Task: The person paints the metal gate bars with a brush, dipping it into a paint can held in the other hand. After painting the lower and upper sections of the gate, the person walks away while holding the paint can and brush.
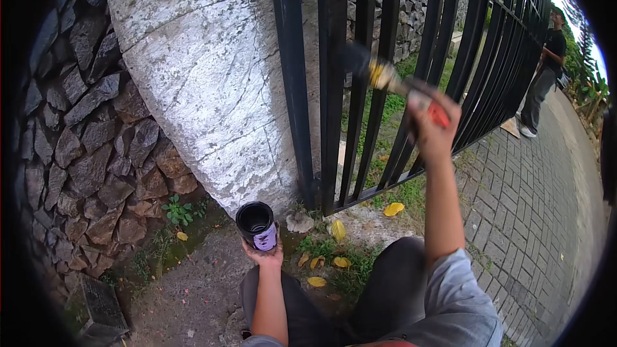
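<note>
In the head view, my right hand [436,122] is closed round the handle of a paintbrush [384,77]. The dark bristles point left and meet or nearly meet a bar of the black metal fence [332,90]; motion blurs them, so contact is uncertain. Low in the middle, my left hand [265,254] grips a paint can [264,239] from below and the side. The can has a purple label with dark smears, and its open top shows a dark inside. A black post [293,77] stands left of the fence bars.
A whitish stone pillar [205,83] rises behind the can, beside a rough stone wall [90,154]. Yellow leaves [393,209] lie near the fence's foot. Another person [546,71] stands farther along the fence on the paved path [514,199]. A dark block [103,305] sits at lower left.
</note>
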The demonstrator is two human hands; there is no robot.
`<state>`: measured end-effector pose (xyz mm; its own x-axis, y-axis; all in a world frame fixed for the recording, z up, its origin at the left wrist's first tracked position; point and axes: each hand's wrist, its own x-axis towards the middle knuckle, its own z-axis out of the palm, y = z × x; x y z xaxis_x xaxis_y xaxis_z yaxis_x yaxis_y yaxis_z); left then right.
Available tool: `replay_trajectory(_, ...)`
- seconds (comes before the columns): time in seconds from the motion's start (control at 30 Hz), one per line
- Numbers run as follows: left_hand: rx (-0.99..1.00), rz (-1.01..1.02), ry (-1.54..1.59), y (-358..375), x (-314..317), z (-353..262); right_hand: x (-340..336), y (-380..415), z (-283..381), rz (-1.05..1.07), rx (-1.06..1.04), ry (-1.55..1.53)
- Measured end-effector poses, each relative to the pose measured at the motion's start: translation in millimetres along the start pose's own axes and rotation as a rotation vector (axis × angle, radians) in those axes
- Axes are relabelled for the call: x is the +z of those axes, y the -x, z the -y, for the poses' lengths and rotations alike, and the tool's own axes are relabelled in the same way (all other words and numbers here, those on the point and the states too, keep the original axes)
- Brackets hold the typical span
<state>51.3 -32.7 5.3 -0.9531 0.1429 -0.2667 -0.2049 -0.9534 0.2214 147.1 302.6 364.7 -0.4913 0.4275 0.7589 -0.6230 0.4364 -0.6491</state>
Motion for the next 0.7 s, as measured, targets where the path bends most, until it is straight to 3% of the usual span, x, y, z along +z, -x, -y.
replay_trajectory(0.13, -0.014, -0.062, -0.078, 14.1, 9.5, -4.2, 0.4, -79.8, 8.2, 0.081, -0.176, -0.091)
replay_trajectory(0.23, 0.071, -0.128, -0.141, 30.3, 28.0, -0.2, 2.1, -110.3, -8.8, 0.115, -0.181, -0.075)
replay_trajectory(0.4, 0.019, -0.074, -0.115, 25.7, 13.0, -8.8, -14.9, -109.9, -38.7, 0.262, -0.105, 0.074)
replay_trajectory(0.5, 0.055, -0.080, -0.155, 31.0, 17.6, -8.3, -21.4, -117.0, -31.3, 0.249, -0.281, 0.138)
replay_trajectory(0.53, 0.077, -0.084, -0.172, 32.3, 23.1, -7.3, -21.6, -120.2, -14.9, 0.243, -0.107, 0.090)
replay_trajectory(0.63, 0.113, -0.118, -0.177, 33.7, 31.5, -4.8, -3.2, -131.6, 5.0, 0.159, -0.278, 0.042)
replay_trajectory(0.7, 0.090, -0.112, -0.167, 21.8, 14.4, -10.1, 0.3, -130.9, -17.9, 0.239, -0.251, -0.027)
